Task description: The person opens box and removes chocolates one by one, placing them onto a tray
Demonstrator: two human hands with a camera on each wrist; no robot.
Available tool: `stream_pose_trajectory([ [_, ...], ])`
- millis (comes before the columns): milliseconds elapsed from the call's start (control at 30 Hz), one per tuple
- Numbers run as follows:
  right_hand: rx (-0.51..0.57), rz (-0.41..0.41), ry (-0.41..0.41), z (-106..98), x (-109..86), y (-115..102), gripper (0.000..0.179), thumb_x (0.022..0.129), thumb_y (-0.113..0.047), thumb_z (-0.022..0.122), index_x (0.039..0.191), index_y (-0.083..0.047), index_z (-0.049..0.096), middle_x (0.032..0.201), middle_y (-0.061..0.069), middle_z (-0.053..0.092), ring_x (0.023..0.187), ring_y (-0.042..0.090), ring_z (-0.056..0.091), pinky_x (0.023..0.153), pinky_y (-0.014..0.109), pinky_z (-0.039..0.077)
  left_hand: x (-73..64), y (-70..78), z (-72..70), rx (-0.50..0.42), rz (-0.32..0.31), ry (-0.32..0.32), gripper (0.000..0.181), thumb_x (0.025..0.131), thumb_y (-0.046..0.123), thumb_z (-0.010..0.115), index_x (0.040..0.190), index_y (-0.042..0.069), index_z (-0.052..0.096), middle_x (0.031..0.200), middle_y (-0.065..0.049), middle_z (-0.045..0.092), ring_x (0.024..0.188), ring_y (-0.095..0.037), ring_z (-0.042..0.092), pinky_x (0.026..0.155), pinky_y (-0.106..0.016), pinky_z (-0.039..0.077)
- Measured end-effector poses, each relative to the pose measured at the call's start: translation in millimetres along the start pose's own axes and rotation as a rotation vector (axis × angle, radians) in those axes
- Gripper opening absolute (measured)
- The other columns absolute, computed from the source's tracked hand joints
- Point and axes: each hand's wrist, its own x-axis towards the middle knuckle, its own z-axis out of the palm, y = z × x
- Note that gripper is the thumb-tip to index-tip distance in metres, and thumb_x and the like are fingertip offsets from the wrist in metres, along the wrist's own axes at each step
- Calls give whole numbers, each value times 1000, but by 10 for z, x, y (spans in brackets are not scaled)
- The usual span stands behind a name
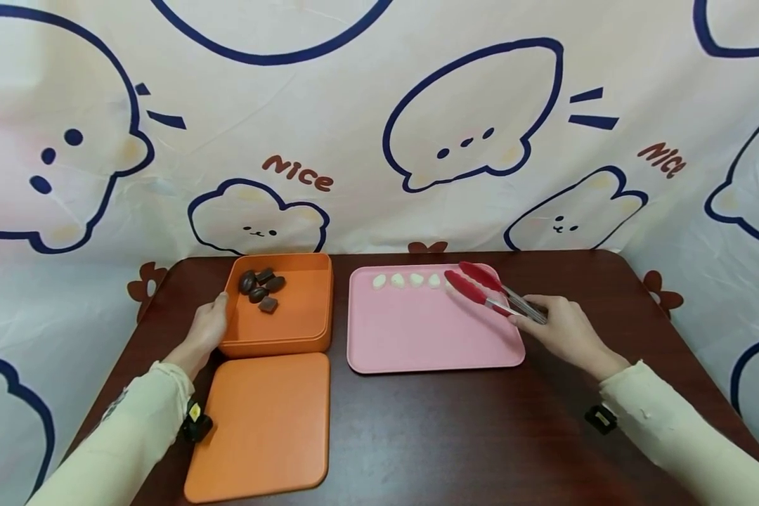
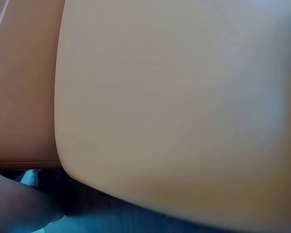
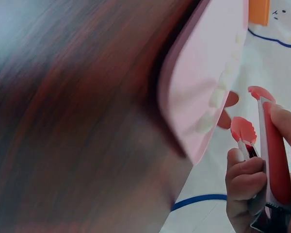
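Note:
My right hand (image 1: 566,334) grips red-tipped metal tongs (image 1: 496,295), held over the right part of a pink tray (image 1: 430,337). The tong tips stand apart, with nothing visible between them in the right wrist view. Along the tray's far edge lies a row of small whitish pieces (image 1: 416,280), the rightmost partly behind the tongs. At the left, my left hand (image 1: 205,327) holds the left side of an orange box (image 1: 303,302); some of its fingers are hidden. Dark brown chocolate-like pieces (image 1: 258,294), some oval and some blocky, sit in the box's left part.
An orange lid (image 1: 266,429) lies flat just in front of the box, on the dark wooden table (image 1: 430,436). Behind the table hangs a white cloth (image 1: 354,119) with cartoon drawings. The box stands left of the tray, with a narrow gap between.

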Motion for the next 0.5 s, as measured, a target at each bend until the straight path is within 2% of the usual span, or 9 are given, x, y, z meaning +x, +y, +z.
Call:
stream_pose_trajectory([
  [367,71,-60,2,232,137,-457,63,85,-36,82,132,1,64,112,18,72,82,22,59,63,28,49,-15,-62,-17,-16,-9,-3,81,106,52,1,159,-9,9,165,-31,9,152,-46,14,123,-62,17],
  [500,60,-79,7,342,181,-677,65,85,-37,82,136,-1,63,108,17,72,79,22,56,60,27,44,-8,-72,-20,-15,4,8,82,106,52,1,158,-10,15,163,-32,15,149,-45,20,122,-61,20],
])
